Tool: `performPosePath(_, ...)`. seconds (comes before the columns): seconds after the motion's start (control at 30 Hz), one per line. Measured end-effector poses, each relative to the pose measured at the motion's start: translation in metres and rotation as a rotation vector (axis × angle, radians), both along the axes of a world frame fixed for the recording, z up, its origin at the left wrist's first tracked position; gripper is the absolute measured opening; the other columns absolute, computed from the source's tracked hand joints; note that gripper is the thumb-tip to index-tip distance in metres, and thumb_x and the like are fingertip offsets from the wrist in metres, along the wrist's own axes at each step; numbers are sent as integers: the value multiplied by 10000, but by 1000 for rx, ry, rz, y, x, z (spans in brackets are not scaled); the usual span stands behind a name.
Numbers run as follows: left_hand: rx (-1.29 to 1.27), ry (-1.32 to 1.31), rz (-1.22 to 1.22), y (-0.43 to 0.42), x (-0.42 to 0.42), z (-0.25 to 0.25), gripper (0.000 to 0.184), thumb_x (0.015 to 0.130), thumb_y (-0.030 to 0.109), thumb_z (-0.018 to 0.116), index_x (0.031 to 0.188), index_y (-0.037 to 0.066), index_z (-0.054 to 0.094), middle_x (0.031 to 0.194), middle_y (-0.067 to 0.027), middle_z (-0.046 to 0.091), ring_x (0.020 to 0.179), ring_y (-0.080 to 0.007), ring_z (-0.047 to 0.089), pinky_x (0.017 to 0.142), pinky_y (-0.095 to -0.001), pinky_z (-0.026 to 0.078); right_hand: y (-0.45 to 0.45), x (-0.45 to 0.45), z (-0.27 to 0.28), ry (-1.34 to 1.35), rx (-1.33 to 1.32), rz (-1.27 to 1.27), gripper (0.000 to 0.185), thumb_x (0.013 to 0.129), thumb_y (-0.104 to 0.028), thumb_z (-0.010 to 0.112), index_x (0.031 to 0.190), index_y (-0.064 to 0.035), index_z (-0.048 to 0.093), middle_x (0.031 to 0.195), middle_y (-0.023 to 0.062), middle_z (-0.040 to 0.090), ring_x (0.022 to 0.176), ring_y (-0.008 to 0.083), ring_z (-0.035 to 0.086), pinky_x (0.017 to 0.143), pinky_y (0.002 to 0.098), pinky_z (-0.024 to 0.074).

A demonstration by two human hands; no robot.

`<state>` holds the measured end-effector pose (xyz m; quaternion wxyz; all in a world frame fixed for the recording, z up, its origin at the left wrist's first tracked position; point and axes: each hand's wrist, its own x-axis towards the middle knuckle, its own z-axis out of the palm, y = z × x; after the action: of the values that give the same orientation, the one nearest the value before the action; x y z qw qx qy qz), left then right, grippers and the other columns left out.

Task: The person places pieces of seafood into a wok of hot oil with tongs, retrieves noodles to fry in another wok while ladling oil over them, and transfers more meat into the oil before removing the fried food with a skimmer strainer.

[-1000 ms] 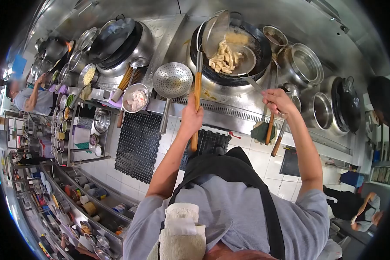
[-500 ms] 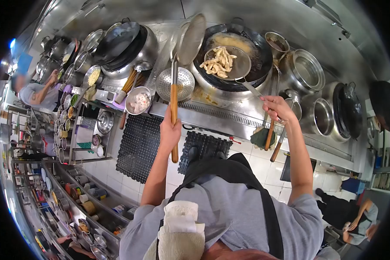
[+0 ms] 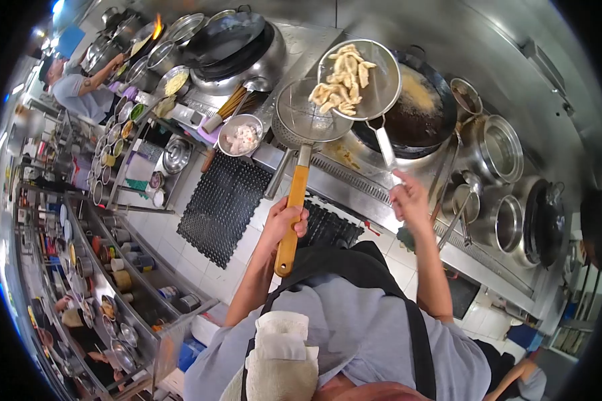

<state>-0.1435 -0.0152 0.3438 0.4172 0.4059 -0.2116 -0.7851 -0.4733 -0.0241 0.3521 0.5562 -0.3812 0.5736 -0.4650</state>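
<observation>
My left hand (image 3: 285,222) is closed round the wooden handle (image 3: 294,217) of a mesh strainer (image 3: 294,110), which hangs over a perforated metal ladle. In my right hand (image 3: 410,200) is the metal handle of a second, round strainer (image 3: 384,77). Pale cooked strips (image 3: 344,79) lie in that second strainer, toward its left side, and its rim overlaps the first strainer in view. To its right sits a black wok (image 3: 425,134) with foamy oil (image 3: 418,93).
A bowl of pale raw pieces (image 3: 241,135) stands left of the strainers, by a bundle of sticks (image 3: 233,101). Metal pots (image 3: 505,157) line the right. A co-worker (image 3: 80,90) is at a flaming wok, upper left; another person's arm shows lower right.
The strainer with the strips has moved left, away from above the wok, toward the first strainer, which has lowered over the perforated ladle. The whole view has turned.
</observation>
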Motion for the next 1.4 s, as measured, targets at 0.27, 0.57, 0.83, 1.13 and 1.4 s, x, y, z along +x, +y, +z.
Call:
performPosePath(0.27, 2, 42, -2, -8, 30, 24, 193, 916, 72, 534, 1094, 47, 465, 816, -81, 527, 533, -104, 461, 469, -265, 384, -1, 38, -45, 672, -397, -77, 476, 871, 27, 547, 1346, -7, 550, 724, 145, 592, 610, 149, 567, 624, 306, 492)
performPosePath(0.57, -70, 10, -138, -1, 44, 60, 330, 941, 115, 533, 1252, 45, 447, 786, -68, 496, 477, -76, 426, 412, -224, 356, 24, -55, 43, 150, -144, -321, 396, 942, 8, 481, 1332, 34, 537, 693, 2, 557, 497, 31, 440, 424, 214, 352)
performPosePath(0.83, -162, 48, -504, -45, -51, 84, 402, 924, 137, 568, 1293, 68, 426, 784, -69, 507, 449, -87, 428, 396, -232, 361, 59, -162, 67, 317, -165, -624, 405, 929, -10, 498, 1326, 53, 547, 654, 4, 555, 448, 58, 444, 386, 233, 311)
performPosePath(1.13, -1, 219, -1019, -21, -269, 21, 336, 888, 63, 609, 1173, 51, 431, 709, -55, 515, 459, -116, 472, 395, -285, 373, 109, -244, 134, 538, -155, -677, 444, 954, -13, 498, 1391, 60, 464, 719, 26, 564, 409, 45, 385, 349, 218, 295)
performPosePath(1.4, -32, 331, -1128, 58, -424, -48, 274, 855, 53, 595, 1096, 41, 467, 727, -101, 562, 478, -178, 559, 438, -354, 484, -5, -195, 97, 579, -14, -331, 440, 917, -33, 515, 1354, 15, 530, 679, 23, 569, 434, 69, 428, 360, 238, 311)
